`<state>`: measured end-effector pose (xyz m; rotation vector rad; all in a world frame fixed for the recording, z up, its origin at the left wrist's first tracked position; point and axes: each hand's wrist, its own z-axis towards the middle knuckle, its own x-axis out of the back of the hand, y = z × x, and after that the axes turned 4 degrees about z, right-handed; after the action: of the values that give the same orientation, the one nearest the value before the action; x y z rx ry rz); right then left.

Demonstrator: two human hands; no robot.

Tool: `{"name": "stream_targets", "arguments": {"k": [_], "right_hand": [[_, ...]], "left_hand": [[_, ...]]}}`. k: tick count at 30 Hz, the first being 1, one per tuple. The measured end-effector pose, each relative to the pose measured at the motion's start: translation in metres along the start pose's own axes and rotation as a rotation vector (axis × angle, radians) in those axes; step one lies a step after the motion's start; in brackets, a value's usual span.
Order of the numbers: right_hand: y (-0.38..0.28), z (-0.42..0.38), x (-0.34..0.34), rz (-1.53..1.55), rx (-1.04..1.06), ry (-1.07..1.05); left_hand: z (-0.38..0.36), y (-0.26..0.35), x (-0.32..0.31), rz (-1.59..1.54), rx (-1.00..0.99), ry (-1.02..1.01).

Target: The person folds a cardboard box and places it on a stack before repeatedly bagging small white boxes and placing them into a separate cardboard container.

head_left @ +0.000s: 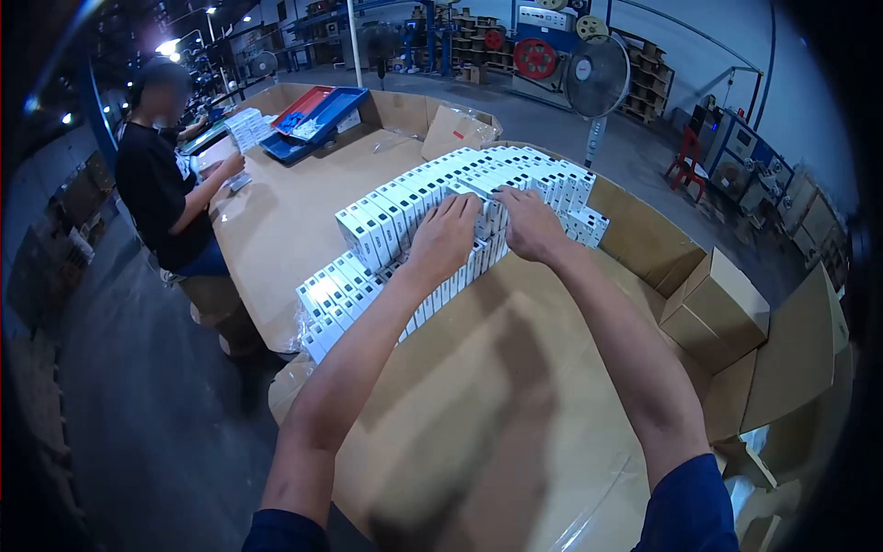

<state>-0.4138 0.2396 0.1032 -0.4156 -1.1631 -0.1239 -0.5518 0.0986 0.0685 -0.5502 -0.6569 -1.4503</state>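
Rows of small white boxes (395, 207) stand on edge, packed side by side and stacked in layers on the cardboard-covered table. Each box has a dark square mark near its end. My left hand (444, 237) rests at the near side of the upper row, its fingers bent over the boxes' top edges. Close to its right, my right hand (531, 224) has its fingers curled over the boxes too. A few white boxes (490, 213) lie between the two hands. My fingers partly hide the boxes under them.
A co-worker (166, 175) sits at the table's left side, handling a small item. Red and blue trays (317, 120) and more white boxes (246, 127) are at the far end. Cardboard walls (644, 221) edge the right side, beside an open carton (717, 308). A fan (596, 78) stands behind.
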Motion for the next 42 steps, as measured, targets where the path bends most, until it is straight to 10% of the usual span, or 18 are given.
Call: {"name": "stream_targets", "arguments": {"k": [11, 21, 29, 36, 42], "right_hand": [[-0.007, -0.046, 0.026, 0.089, -0.067, 0.07], [-0.043, -0.335, 0.143, 1.115, -0.31, 0.116], [-0.049, -0.525, 0.194, 1.325, -0.462, 0.406], [0.027, -0.623, 0.269, 0.458, -0.493, 0.756], [0.097, -0.653, 0.329, 0.084, -0.558, 0.794]], "left_hand": [[-0.009, 0.012, 0.017, 0.024, -0.027, 0.044], [-0.063, 0.237, 0.077, -0.476, -0.302, 0.139], [-0.075, 0.425, 0.109, -0.583, -0.779, 0.082], [0.022, 0.568, 0.099, -0.973, -0.479, -0.446], [0.103, 0.671, -0.077, -0.557, -0.709, -0.998]]}}
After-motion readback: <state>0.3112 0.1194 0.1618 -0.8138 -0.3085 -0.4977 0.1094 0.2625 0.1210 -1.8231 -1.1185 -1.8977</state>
